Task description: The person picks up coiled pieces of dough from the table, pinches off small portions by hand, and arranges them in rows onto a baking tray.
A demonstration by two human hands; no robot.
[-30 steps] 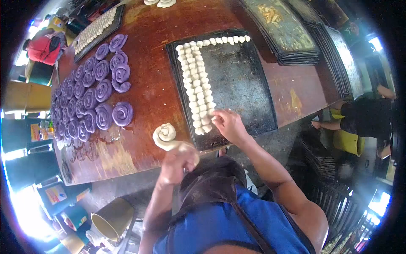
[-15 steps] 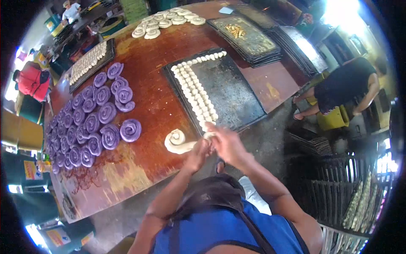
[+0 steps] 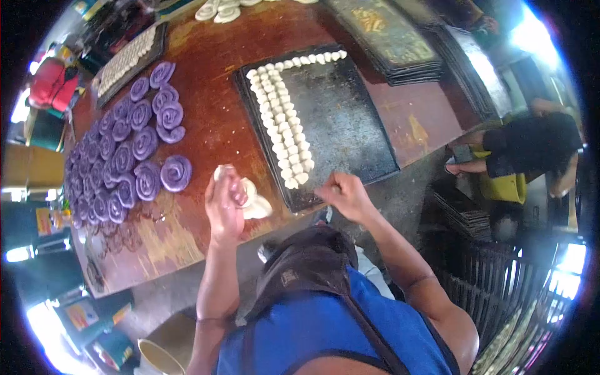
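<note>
Left hand point(image 3: 226, 209) stood between 8 and 9 o'clock, at a white coil point(image 3: 257, 207) of dough on the tabletop point(image 3: 215, 100); its fingers were bent with something pale at the tips, and I could not tell whether they gripped dough. Right hand point(image 3: 345, 199) hung near 4 o'clock by the near edge of the tray point(image 3: 344, 125), fingers curled; none of the balls point(image 3: 284, 125) showed in them, though one could have been hidden, so grip could not be told. Step in hand, as I judged it: pinching bits off the coil and setting them out as balls. Next move seemed to call for a new bit, set snugly against its neighbours. Tray lay at 12 to 1 o'clock: balls in close columns down its 9 o'clock side, a single line along its 12 o'clock edge, dark metal elsewhere. Far tray point(image 3: 160, 41), 10 o'clock, bore rows of pale pieces point(image 3: 125, 62). Stack point(image 3: 417, 69) at 1 o'clock carried brownish scraps point(image 3: 370, 19). Bucket point(image 3: 175, 334), 7 o'clock: contents unreadable. Purple coils point(image 3: 124, 157), 9 to 10 o'clock, sat straight on the tabletop.
</note>
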